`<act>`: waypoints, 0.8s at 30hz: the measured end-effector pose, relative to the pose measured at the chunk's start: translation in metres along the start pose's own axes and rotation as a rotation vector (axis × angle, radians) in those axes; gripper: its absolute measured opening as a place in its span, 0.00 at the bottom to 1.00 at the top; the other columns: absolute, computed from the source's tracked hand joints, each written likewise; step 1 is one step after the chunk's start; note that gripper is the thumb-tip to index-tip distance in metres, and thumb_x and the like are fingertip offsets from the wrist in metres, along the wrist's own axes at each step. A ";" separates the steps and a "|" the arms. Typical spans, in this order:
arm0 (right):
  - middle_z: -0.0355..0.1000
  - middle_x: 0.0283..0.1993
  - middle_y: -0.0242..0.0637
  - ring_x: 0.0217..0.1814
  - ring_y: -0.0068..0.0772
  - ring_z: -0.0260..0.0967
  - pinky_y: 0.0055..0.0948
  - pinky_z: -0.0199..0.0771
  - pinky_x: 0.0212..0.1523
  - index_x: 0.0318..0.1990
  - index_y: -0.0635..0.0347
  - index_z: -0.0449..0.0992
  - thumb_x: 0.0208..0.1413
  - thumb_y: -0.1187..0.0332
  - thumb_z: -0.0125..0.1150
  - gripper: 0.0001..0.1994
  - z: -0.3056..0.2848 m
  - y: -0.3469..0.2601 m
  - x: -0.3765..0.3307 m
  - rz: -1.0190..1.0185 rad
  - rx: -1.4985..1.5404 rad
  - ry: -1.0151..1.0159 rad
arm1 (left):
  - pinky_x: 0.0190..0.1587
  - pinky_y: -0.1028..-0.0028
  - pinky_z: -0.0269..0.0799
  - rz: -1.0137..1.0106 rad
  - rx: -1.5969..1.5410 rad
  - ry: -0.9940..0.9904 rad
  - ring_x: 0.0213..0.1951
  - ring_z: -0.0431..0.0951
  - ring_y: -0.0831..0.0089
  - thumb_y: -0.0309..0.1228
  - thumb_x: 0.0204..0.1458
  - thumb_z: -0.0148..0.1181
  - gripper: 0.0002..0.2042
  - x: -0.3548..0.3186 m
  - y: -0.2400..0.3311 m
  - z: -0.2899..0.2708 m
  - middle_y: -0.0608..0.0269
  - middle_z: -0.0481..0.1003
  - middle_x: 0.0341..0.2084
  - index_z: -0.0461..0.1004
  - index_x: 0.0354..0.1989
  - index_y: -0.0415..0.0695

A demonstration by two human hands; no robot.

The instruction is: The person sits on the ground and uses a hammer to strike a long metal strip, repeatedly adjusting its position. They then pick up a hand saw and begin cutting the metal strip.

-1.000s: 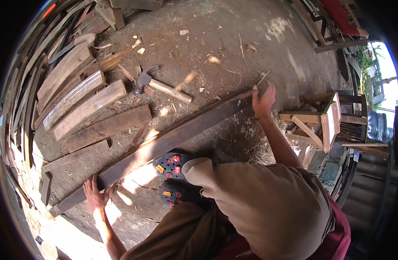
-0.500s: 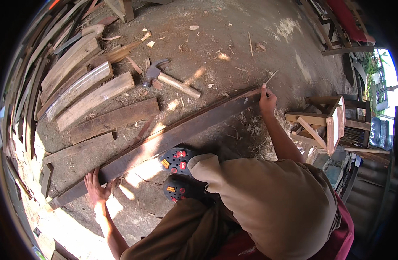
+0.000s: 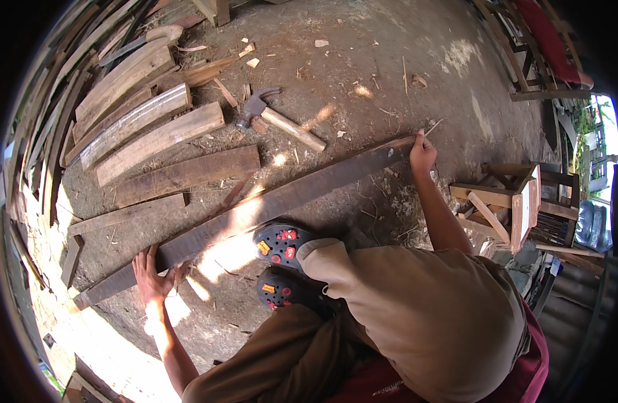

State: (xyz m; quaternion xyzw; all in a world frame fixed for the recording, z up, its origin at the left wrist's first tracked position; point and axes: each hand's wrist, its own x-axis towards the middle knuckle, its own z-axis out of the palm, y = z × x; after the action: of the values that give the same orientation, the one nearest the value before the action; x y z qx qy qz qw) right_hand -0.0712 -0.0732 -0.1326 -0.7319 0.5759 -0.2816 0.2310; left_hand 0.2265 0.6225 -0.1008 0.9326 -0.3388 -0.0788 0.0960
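A long dark wooden plank (image 3: 302, 184) lies slantwise in front of my feet, from the lower left up to the right. My left hand (image 3: 153, 277) is on it near its left end, fingers laid across the board and thumb at its near side. At the far right end, my right hand (image 3: 424, 156) grips the plank, thumb on top. A claw hammer (image 3: 292, 127) with a wooden handle rests on the ground just beyond the plank. Shorter wooden boards (image 3: 188, 176) lie side by side to its left.
My dark clogs (image 3: 282, 245) are close to the plank's near edge. A handsaw (image 3: 137, 43) lies atop the boards at the far left. To the right stands a small wooden frame (image 3: 504, 198), near a large clear bottle (image 3: 591, 225). Wood chips dot the dirt floor.
The view has shifted slightly, so the ground things sit further right. The plank has rolled a little, showing less of its far narrow edge. Both hands stay at the same places on it.
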 end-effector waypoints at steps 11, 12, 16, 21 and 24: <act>0.59 0.23 0.20 0.29 0.17 0.53 0.27 0.61 0.31 0.27 0.70 0.73 0.68 0.49 0.58 0.28 0.022 -0.017 0.015 -0.080 0.302 -0.066 | 0.64 0.51 0.63 -0.007 -0.065 0.052 0.57 0.70 0.48 0.40 0.38 0.78 0.39 0.013 0.011 -0.005 0.49 0.72 0.54 0.71 0.62 0.44; 0.58 0.22 0.21 0.29 0.17 0.53 0.27 0.60 0.31 0.27 0.70 0.74 0.68 0.49 0.58 0.28 0.023 -0.019 0.014 -0.053 0.244 -0.062 | 0.64 0.50 0.63 -0.013 -0.074 0.046 0.57 0.70 0.48 0.41 0.38 0.78 0.39 0.013 0.010 -0.006 0.49 0.72 0.54 0.71 0.62 0.44; 0.57 0.20 0.24 0.28 0.19 0.53 0.29 0.60 0.29 0.27 0.71 0.76 0.68 0.49 0.58 0.28 0.024 -0.017 0.021 0.008 0.076 -0.063 | 0.63 0.53 0.64 -0.024 -0.078 0.058 0.56 0.71 0.50 0.33 0.33 0.80 0.40 0.011 0.013 -0.012 0.51 0.73 0.53 0.71 0.62 0.43; 0.53 0.18 0.24 0.25 0.21 0.48 0.30 0.53 0.27 0.18 0.67 0.64 0.66 0.43 0.58 0.34 0.023 -0.025 0.012 0.037 0.079 0.009 | 0.62 0.55 0.66 -0.075 -0.130 0.008 0.55 0.71 0.51 0.30 0.29 0.81 0.40 0.022 0.019 -0.017 0.53 0.73 0.52 0.72 0.59 0.43; 0.54 0.18 0.26 0.25 0.23 0.49 0.33 0.55 0.27 0.18 0.67 0.64 0.65 0.41 0.57 0.36 0.027 -0.028 0.011 0.047 0.054 0.067 | 0.62 0.55 0.66 -0.079 -0.131 0.014 0.55 0.71 0.50 0.31 0.30 0.81 0.40 0.020 0.019 -0.018 0.53 0.73 0.52 0.73 0.59 0.44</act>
State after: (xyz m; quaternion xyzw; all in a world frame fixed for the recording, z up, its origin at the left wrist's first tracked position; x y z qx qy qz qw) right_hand -0.0304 -0.0773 -0.1323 -0.7019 0.5926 -0.3158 0.2376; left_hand 0.2333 0.5976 -0.0801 0.9375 -0.2950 -0.0980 0.1561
